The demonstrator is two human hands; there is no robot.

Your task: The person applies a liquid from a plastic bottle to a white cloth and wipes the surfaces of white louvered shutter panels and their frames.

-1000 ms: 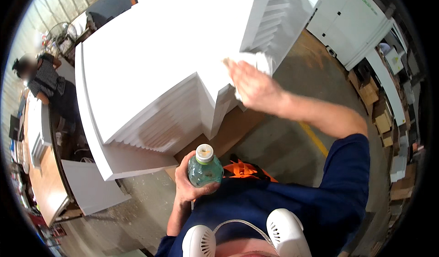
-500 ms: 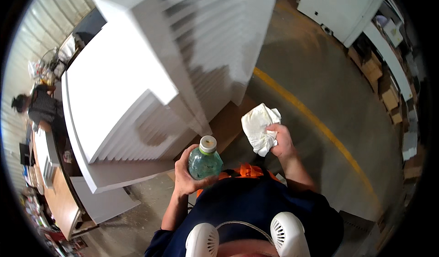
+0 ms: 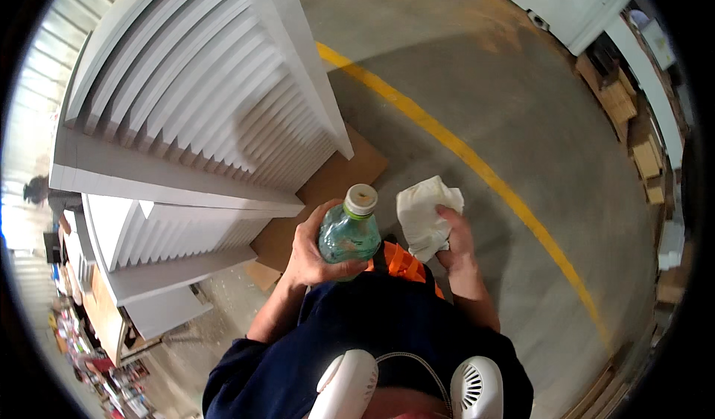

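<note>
Head view: the left hand (image 3: 309, 249) has fingers around a green bottle (image 3: 350, 234) near the white slatted panel (image 3: 223, 84); the right hand (image 3: 459, 242) grips a white cloth (image 3: 423, 214) above the floor (image 3: 536, 151). A leftward swing could knock bottle against panel; a loosened pinch could drop the cloth.

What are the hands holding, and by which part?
The left hand holds the bottle around its body; the right hand grips the cloth at its right edge.
</note>
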